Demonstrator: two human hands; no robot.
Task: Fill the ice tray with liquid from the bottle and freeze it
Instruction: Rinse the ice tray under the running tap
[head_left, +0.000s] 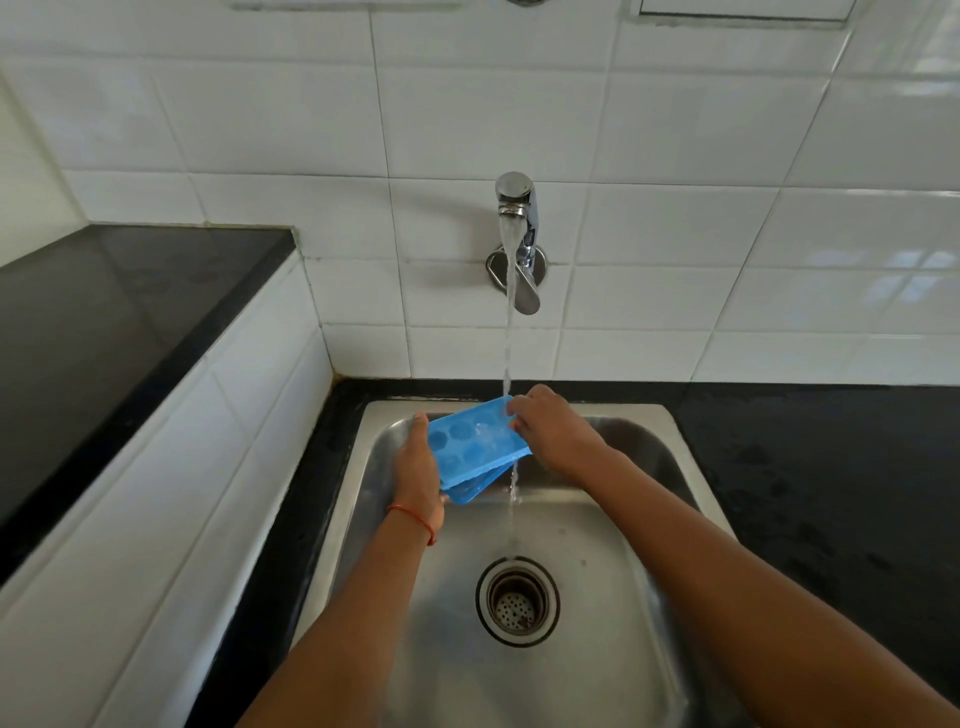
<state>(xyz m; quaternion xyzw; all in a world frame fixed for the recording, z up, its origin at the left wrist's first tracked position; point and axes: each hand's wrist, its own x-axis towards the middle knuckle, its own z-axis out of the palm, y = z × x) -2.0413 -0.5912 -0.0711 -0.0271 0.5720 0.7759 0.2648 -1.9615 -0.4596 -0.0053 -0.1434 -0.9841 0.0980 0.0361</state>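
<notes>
A blue ice tray with round cavities is held over the steel sink, tilted toward me. My left hand grips its left edge; a red thread is tied around that wrist. My right hand holds the tray's far right corner. Water runs from the chrome wall tap, hits the tray near its right end and spills off the near edge into the sink. A second blue layer shows under the tray. No bottle is in view.
The sink drain lies below the falling stream. Black counter surrounds the sink on the right and back. A higher black ledge stands on the left above a tiled step. White tiled wall behind.
</notes>
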